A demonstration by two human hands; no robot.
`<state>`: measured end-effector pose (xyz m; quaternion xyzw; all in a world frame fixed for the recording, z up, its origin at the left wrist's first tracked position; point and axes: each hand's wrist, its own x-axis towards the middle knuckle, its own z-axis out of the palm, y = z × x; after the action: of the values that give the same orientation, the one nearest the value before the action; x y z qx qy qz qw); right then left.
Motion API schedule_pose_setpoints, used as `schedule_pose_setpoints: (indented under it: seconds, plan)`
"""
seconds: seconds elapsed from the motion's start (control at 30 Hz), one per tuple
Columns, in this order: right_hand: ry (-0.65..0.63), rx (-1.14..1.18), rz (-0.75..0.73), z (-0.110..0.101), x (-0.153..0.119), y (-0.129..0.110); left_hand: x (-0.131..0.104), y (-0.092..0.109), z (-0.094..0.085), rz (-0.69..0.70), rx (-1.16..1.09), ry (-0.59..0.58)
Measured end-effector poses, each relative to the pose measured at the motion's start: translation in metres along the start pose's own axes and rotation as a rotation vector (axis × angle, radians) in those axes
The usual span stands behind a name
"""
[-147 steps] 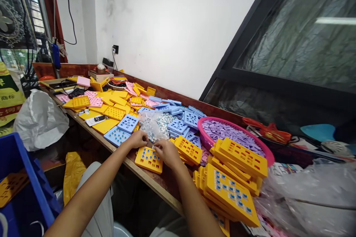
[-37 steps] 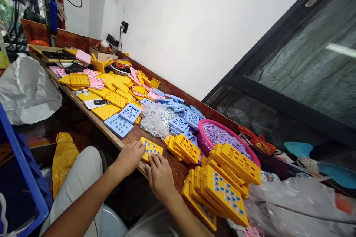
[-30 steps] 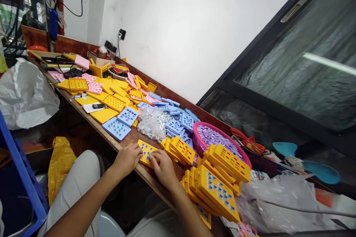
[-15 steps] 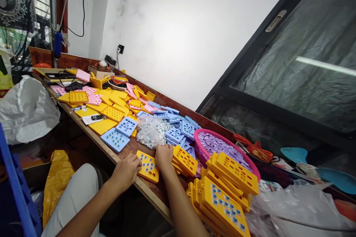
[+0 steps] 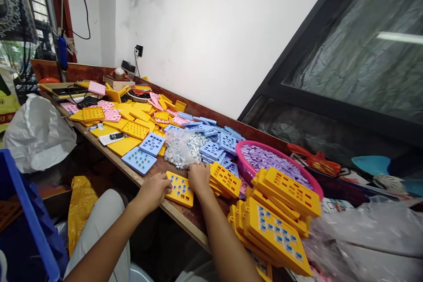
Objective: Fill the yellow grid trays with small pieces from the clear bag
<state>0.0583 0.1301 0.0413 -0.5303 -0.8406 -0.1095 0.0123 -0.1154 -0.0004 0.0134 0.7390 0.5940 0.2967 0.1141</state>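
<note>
A yellow plastic panel [image 5: 180, 190] with square holes lies near the table's front edge, small blue-and-clear pieces sitting in many of its holes. My left hand [image 5: 154, 192] grips its left edge with bent fingers. Just beyond the panel's right side, my right hand [image 5: 198, 177] is closed, knuckles up, at the front of a clear plastic bag [image 5: 180, 147] of small white and blue pieces. Its fingertips are hidden, so what they hold does not show. To the right of that hand lie yellow panels [image 5: 226, 179] with holes.
Light blue panels [image 5: 211, 151] lie behind the bag. A pink basket [image 5: 243, 165] holds purple pieces. Stacked yellow panels [image 5: 276, 233] rise at the right front. More yellow panels [image 5: 135, 130] cover the table's left. A blue crate [image 5: 31, 211] stands at lower left.
The camera view has shifted slightly, so the scene sits a little differently. My left hand stays on the panel's edge, and my right hand remains by the bag.
</note>
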Motion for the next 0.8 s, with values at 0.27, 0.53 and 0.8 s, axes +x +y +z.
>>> schedule_pose_setpoints:
  seconds: [0.27,0.53,0.8]
  plan:
    - [0.008,0.038,-0.028,-0.0006,-0.0035,0.0014,-0.0035,-0.0031,0.0024,0.035,-0.065,0.078]
    - [0.010,0.048,0.007,0.0040,-0.0033,-0.0017,-0.0032,-0.0052,0.0059,0.178,0.033,0.102]
    - [0.049,0.110,-0.018,-0.0021,-0.0072,0.0023,-0.0055,0.0038,-0.0017,0.150,0.089,0.080]
